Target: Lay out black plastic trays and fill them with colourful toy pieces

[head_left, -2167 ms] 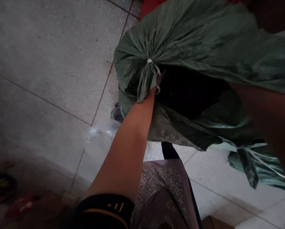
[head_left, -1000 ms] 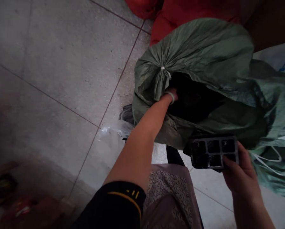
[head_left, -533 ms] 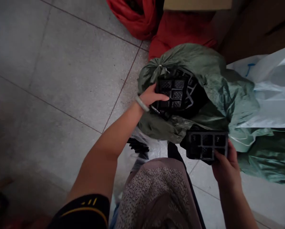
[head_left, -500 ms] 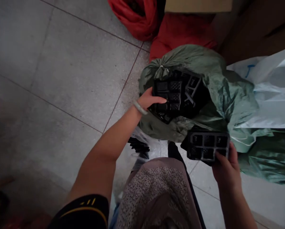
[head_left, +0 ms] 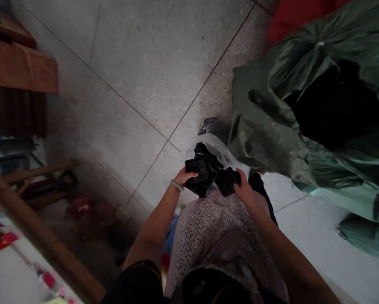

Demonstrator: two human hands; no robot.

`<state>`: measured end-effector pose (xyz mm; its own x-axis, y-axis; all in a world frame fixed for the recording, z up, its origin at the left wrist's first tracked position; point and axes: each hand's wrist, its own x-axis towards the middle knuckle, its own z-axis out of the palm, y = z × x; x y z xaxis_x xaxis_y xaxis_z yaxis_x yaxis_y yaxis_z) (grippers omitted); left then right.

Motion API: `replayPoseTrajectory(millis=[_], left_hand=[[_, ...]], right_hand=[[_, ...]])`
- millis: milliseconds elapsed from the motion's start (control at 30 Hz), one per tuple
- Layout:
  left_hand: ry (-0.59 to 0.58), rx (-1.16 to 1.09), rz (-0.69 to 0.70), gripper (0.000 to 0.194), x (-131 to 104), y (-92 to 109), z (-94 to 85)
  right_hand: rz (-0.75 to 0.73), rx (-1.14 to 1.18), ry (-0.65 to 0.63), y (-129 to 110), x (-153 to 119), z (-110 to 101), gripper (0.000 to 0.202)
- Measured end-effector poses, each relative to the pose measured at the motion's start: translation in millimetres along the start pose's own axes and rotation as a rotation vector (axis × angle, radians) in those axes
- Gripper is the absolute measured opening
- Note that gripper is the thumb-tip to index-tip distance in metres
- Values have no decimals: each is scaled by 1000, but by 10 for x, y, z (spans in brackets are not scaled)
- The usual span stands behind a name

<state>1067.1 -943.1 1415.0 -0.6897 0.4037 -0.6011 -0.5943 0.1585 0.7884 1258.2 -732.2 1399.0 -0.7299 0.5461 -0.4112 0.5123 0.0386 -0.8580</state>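
Close to my waist, my left hand [head_left: 185,176] grips a black plastic compartment tray [head_left: 199,170], thumb on top. My right hand [head_left: 244,186] is closed on another black plastic tray [head_left: 226,181], just to the right of the first. Beneath and between them lie more black trays in a clear plastic bag [head_left: 222,147]. Whether each hand holds one tray or a stack, I cannot tell. The green woven sack [head_left: 268,131] gapes at the upper right, its inside dark.
Red fabric or sacking [head_left: 295,17] lies behind the green sack. Reddish-brown boxes [head_left: 21,65] stand at the upper left. A wooden-edged table [head_left: 43,245] fills the lower left. Grey floor tiles [head_left: 138,67] spread between them.
Both hands have moved from the green sack to the clear bag before my body, carrying black trays. My view has swung left, so the sack now appears farther right.
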Motion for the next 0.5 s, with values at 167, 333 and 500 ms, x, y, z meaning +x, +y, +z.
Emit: replayPoseTrajectory(millis=[167,333,500], left_hand=[[116,-107,-8,74,477,-374,-76],[135,-55,164,89,979,-419,72],[314,746,334,99,961,-345,-4]], right_hand=[[-67,-235,-91,280,628,694,73],[-259,-387,-127,352,1102,932,86],[-189,-730,-34,268,1167,736,76]])
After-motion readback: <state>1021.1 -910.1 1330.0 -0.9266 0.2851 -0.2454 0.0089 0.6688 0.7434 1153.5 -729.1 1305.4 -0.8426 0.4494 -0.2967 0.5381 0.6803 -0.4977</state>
